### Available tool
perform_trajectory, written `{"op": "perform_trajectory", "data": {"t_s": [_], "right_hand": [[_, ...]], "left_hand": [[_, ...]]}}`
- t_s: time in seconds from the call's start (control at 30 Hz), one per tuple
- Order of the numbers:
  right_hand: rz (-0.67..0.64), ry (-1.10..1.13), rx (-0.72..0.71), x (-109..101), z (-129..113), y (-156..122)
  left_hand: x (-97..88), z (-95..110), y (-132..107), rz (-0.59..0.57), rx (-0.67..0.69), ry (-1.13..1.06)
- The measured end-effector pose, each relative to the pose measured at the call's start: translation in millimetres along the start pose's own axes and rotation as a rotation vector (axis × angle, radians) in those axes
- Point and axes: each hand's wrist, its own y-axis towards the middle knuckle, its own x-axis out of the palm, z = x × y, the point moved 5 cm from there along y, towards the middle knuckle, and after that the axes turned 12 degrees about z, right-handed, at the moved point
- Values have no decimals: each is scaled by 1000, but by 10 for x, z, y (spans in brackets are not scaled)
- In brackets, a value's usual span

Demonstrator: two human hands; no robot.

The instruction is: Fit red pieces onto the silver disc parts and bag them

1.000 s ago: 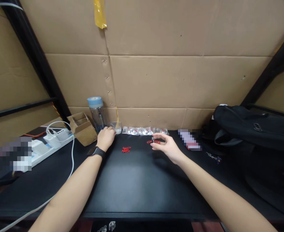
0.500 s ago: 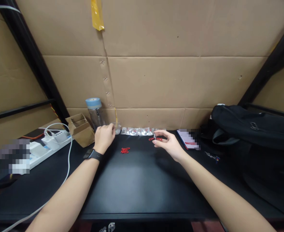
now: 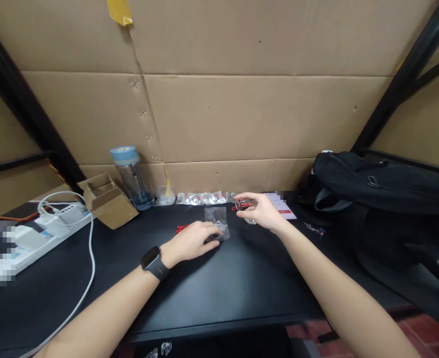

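My left hand is low over the black desktop, its fingers curled at the near edge of a small clear plastic bag. The bag seems caught between thumb and fingers. Partly behind this hand lies a red knotted cord. To the right, my right hand is raised a little, thumb and fingers pinching a small shiny round piece. Red cord shows just behind those fingers. A clear, glossy object sits partly hidden below the right hand.
Shiny packaged round items line the cardboard wall, beside a stack of clear bags. To the left are a bottle, a cardboard box and a power strip. A printed card, keychain and black backpack occupy the right.
My left hand has come from the bag stack toward the middle of the desk, and a clear bag now lies at its fingers. The right hand keeps its pinch. The view has shifted.
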Motion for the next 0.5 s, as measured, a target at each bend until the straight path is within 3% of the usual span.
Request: {"op": "perform_trajectory", "data": {"t_s": [0.27, 0.5], "right_hand": [[-265, -283, -144, 53, -107, -133], [-326, -522, -186, 180, -146, -269]], "left_hand": [[46, -65, -32, -65, -22, -55], [105, -118, -84, -39, -16, 63]]}}
